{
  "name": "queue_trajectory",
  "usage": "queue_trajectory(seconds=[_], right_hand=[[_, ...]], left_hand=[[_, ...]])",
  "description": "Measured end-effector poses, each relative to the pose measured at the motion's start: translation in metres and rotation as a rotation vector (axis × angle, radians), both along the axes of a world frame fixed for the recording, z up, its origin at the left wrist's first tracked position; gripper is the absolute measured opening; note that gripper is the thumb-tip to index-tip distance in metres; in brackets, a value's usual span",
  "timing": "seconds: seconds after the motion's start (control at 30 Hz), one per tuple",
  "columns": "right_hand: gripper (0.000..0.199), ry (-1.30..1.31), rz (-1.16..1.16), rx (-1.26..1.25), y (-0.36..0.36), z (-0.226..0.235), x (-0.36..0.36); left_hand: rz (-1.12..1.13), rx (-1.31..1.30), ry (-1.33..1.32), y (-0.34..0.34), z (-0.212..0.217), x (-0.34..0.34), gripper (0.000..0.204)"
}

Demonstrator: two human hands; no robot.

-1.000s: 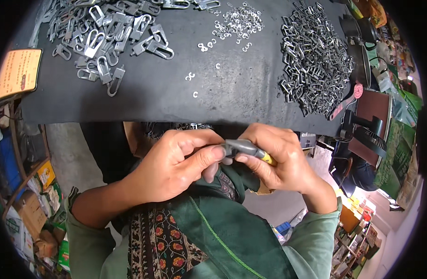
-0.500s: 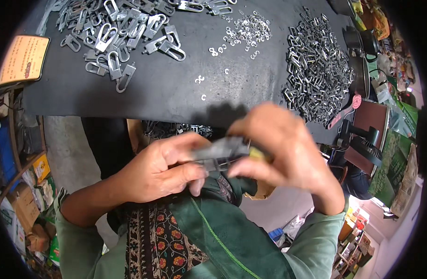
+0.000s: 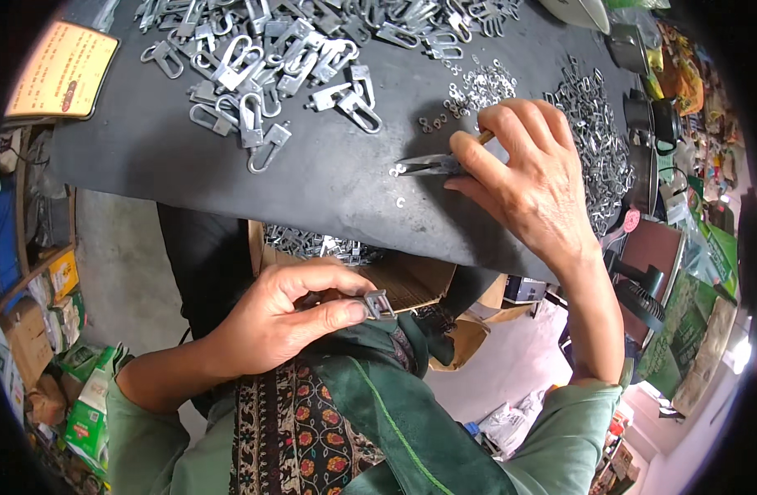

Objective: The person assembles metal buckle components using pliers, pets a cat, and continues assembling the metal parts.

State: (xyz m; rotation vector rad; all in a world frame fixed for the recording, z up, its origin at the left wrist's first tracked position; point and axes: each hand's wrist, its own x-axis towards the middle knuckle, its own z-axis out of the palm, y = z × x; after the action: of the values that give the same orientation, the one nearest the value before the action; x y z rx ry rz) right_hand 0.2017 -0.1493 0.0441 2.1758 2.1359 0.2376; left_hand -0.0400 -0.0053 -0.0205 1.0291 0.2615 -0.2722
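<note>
Over the near edge of the table, my left hand [image 3: 283,318] pinches a small grey metal frame piece [image 3: 381,305] between thumb and fingers. Only its squared, open end shows; my fingers cover the other part. My right hand [image 3: 531,177] is wrapped round a pair of pliers [image 3: 428,165] above the dark table [image 3: 337,177]. The pliers' slim jaws point left, with their tips at a small C-shaped clip [image 3: 395,172]. Whether they grip it I cannot tell. Another C-shaped clip [image 3: 400,202] lies just below. More clips [image 3: 490,81] are heaped beyond my right hand.
Looped metal parts [image 3: 292,58] are piled at the back. Small metal frames [image 3: 597,157] form a heap on the right. A cardboard box [image 3: 411,280] with metal pieces sits below the table edge. At the far left is a yellow printed card [image 3: 65,70]; a small black fan [image 3: 638,301] stands right.
My right hand has moved up and away from my left hand, bringing the pliers over the table beside the loose clips. My left hand stays low with the metal piece. The view has shifted slightly.
</note>
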Motion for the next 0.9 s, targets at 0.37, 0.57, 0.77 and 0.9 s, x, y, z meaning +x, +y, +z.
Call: queue_trajectory(seconds=[0.37,0.57,0.77,0.9], right_hand=[[0.035,0.009,0.036,-0.090,0.013,0.009,-0.001],[0.043,0.036,0.027,-0.159,0.015,0.013,0.001],[0.035,0.134,0.037,-0.144,0.012,0.030,-0.010],[0.042,0.252,0.084,-0.129,0.006,0.045,-0.024]], left_hand=[[-0.010,0.033,0.002,0.005,0.004,0.000,0.020],[0.003,0.029,0.034,0.010,0.006,0.001,0.019],[0.131,-0.067,0.132,0.011,0.016,0.003,0.017],[0.153,-0.182,0.155,0.006,0.017,0.008,0.017]])
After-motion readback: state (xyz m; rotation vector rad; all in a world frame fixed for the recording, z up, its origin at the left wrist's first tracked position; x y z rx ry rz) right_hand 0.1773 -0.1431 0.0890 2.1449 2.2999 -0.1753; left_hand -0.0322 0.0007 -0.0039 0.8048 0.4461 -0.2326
